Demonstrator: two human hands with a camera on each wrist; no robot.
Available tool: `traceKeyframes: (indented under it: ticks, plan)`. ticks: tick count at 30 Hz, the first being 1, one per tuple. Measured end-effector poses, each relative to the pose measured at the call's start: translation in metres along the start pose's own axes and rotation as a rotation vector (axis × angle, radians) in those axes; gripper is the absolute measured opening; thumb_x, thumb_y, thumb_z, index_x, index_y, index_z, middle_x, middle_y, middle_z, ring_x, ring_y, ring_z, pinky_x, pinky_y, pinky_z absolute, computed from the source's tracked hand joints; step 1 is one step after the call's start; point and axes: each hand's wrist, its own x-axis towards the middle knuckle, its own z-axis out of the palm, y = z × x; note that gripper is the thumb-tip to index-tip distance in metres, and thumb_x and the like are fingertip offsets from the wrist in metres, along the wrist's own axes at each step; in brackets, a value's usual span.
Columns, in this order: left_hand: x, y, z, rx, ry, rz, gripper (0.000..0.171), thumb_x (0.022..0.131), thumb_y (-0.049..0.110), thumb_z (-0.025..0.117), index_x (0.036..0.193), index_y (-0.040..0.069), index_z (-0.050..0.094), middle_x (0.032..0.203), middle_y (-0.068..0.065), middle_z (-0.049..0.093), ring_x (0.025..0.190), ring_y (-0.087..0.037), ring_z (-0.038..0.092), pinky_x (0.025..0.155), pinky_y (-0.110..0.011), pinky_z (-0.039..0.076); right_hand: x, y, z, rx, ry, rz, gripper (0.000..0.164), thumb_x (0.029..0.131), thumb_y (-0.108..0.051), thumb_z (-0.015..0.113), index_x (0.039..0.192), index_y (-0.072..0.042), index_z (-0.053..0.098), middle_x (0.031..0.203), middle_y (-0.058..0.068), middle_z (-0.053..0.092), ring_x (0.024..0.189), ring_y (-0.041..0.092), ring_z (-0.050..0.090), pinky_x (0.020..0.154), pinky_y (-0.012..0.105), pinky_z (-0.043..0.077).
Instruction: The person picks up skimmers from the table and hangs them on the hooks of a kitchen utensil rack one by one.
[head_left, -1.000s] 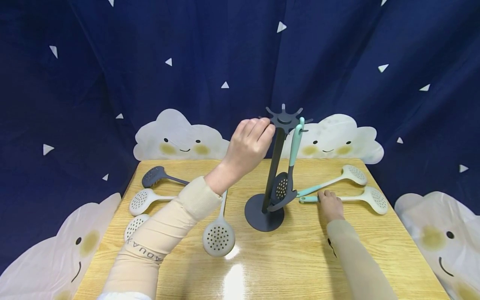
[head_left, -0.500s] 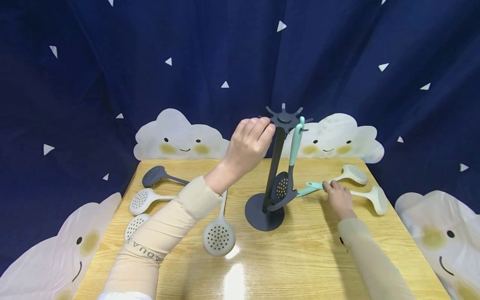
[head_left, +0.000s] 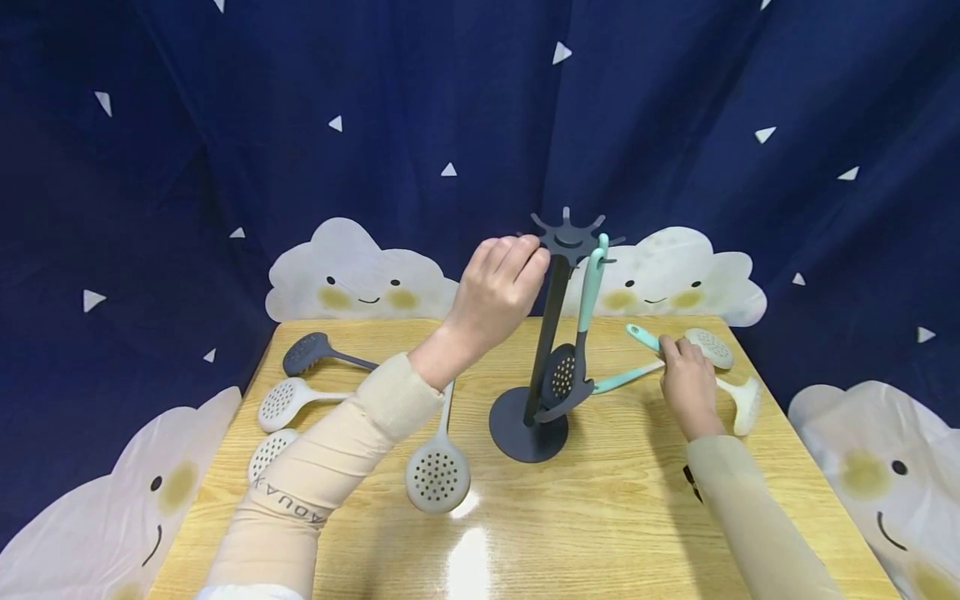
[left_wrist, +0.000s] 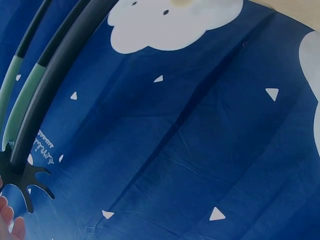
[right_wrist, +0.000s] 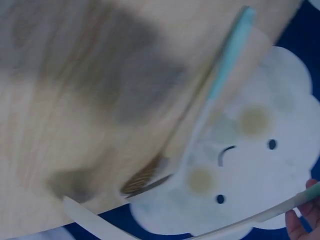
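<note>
My left hand (head_left: 498, 283) holds the top of a dark utensil rack (head_left: 553, 333) at its hooks. Two dark utensils with mint handles (head_left: 591, 292) hang on the rack's right side, one with a perforated head. My right hand (head_left: 687, 387) pinches the handle of a white slotted turner (head_left: 746, 406), raised and tilted with its mint end pointing up and left. In the right wrist view the turner (right_wrist: 245, 220) shows edge-on along the bottom. Beneath it a white skimmer (head_left: 708, 348) with a mint handle lies on the table, partly hidden by my right hand.
On the left of the wooden table (head_left: 525, 533) lie a dark utensil (head_left: 307, 354) and two white skimmers, one upper (head_left: 279, 404) and one lower (head_left: 270, 450), partly behind my left sleeve. Another white skimmer (head_left: 437, 477) lies left of the rack's base. A blue curtain hangs behind.
My right hand has moved right and back, lifting the turner from the table and tilting its handle end upward. My left hand and the rack have stayed still.
</note>
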Motion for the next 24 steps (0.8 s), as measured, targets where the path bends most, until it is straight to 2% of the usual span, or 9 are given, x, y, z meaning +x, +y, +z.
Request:
traceKeyframes:
  ticks: [4, 9, 13, 18, 24]
  plan:
    - [0.000, 0.000, 0.000, -0.003, -0.002, 0.003, 0.006, 0.084, 0.001, 0.053, 0.088, 0.003, 0.057, 0.090, -0.009, 0.058, 0.080, -0.022, 0.054, 0.072, -0.030, 0.044, 0.005, -0.012, -0.011, 0.024, 0.001, 0.053, 0.021, 0.088, -0.003, 0.053, 0.109, -0.002, 0.049, 0.092, 0.021, 0.051, 0.081, 0.038, 0.048, 0.061, 0.047, 0.037]
    - [-0.001, 0.000, 0.000, 0.000, -0.004, 0.002, 0.005, 0.084, 0.001, 0.053, 0.088, 0.003, 0.057, 0.090, -0.008, 0.058, 0.080, -0.022, 0.054, 0.072, -0.030, 0.044, 0.011, -0.029, -0.022, 0.089, 0.057, 0.080, 0.019, 0.088, -0.005, 0.055, 0.106, 0.000, 0.050, 0.089, 0.022, 0.052, 0.080, 0.039, 0.048, 0.061, 0.048, 0.038]
    - [0.000, 0.000, 0.000, 0.000, -0.004, 0.000, 0.005, 0.084, 0.001, 0.053, 0.088, 0.003, 0.056, 0.090, -0.009, 0.058, 0.080, -0.022, 0.054, 0.072, -0.030, 0.044, 0.015, -0.040, -0.031, 0.170, 0.077, 0.085, 0.021, 0.088, -0.005, 0.055, 0.107, 0.002, 0.050, 0.093, 0.024, 0.053, 0.084, 0.041, 0.049, 0.068, 0.052, 0.040]
    - [-0.001, -0.001, 0.000, 0.004, -0.002, 0.000, 0.005, 0.085, 0.002, 0.052, 0.088, 0.003, 0.056, 0.090, -0.009, 0.057, 0.080, -0.022, 0.054, 0.072, -0.030, 0.044, 0.018, -0.054, -0.042, 0.260, 0.055, 0.086, 0.024, 0.089, -0.004, 0.053, 0.111, 0.004, 0.049, 0.098, 0.026, 0.053, 0.089, 0.043, 0.049, 0.074, 0.054, 0.040]
    - [0.000, 0.000, 0.000, 0.008, 0.000, -0.001, 0.005, 0.085, 0.001, 0.051, 0.087, 0.003, 0.056, 0.090, -0.009, 0.057, 0.079, -0.022, 0.053, 0.072, -0.030, 0.044, 0.019, -0.069, -0.055, 0.303, 0.044, 0.071, 0.023, 0.092, -0.007, 0.049, 0.111, 0.005, 0.047, 0.100, 0.025, 0.052, 0.092, 0.041, 0.049, 0.075, 0.054, 0.041]
